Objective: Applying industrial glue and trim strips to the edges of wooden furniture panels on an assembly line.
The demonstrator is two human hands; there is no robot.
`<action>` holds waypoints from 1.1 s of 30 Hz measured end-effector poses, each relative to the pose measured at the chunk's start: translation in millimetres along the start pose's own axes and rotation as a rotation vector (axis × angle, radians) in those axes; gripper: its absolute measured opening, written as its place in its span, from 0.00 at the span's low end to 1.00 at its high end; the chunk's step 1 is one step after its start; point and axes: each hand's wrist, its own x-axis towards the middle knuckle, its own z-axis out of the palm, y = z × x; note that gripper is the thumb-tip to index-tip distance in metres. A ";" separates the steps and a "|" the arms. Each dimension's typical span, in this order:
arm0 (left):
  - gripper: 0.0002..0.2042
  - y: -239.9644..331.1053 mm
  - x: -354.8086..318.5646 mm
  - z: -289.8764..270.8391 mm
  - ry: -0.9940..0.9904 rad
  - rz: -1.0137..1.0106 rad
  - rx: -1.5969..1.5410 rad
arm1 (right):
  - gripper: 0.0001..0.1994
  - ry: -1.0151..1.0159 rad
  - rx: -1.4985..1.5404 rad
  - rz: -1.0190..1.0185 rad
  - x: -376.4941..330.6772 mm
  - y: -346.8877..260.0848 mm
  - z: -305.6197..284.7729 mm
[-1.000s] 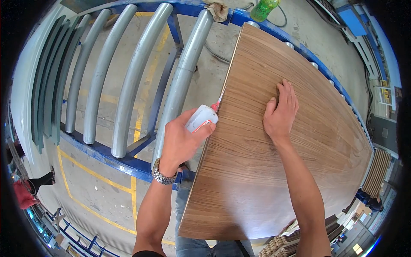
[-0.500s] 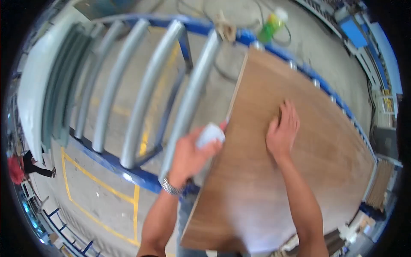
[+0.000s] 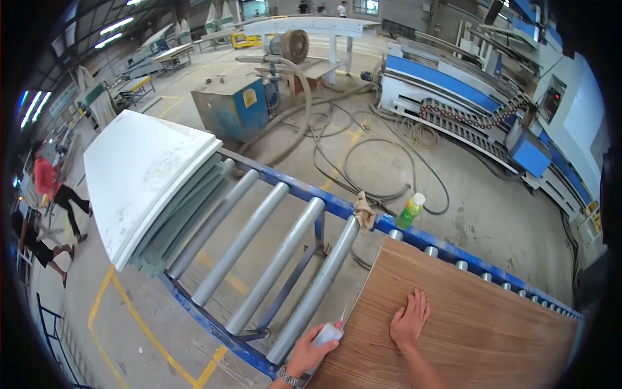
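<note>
A small whitish squeeze bottle (image 3: pixel 328 334) with a red cap and a thin needle tip is in my left hand (image 3: pixel 306 355), fingers wrapped round it. Its tip points up beside the left edge of a brown wood-grain board (image 3: pixel 479 318); whether it touches the edge, I cannot tell. My right hand (image 3: pixel 409 318) lies flat on the board's top face, fingers stretched out and holding nothing. The board rests on a blue-framed roller conveyor (image 3: pixel 311 194), whose bare metal rollers show to the left of it.
On the conveyor's far rail are a green bottle (image 3: pixel 409 211) with a white cap and a crumpled tan cloth (image 3: pixel 364 211). A stack of white-topped panels (image 3: pixel 152 175) sits on the left rollers. Hoses and cables (image 3: pixel 382 159) cross the floor beyond. Two people (image 3: pixel 55 188) walk at far left.
The view has tilted up, so the hands and board appear lower and more of the hall shows. My left hand keeps the squeeze bottle by the board's edge; my right hand stays flat on the board.
</note>
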 end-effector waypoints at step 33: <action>0.26 6.2 -55.7 43.6 0.410 0.298 0.180 | 0.25 0.005 -0.029 0.020 2.4 1.9 6.7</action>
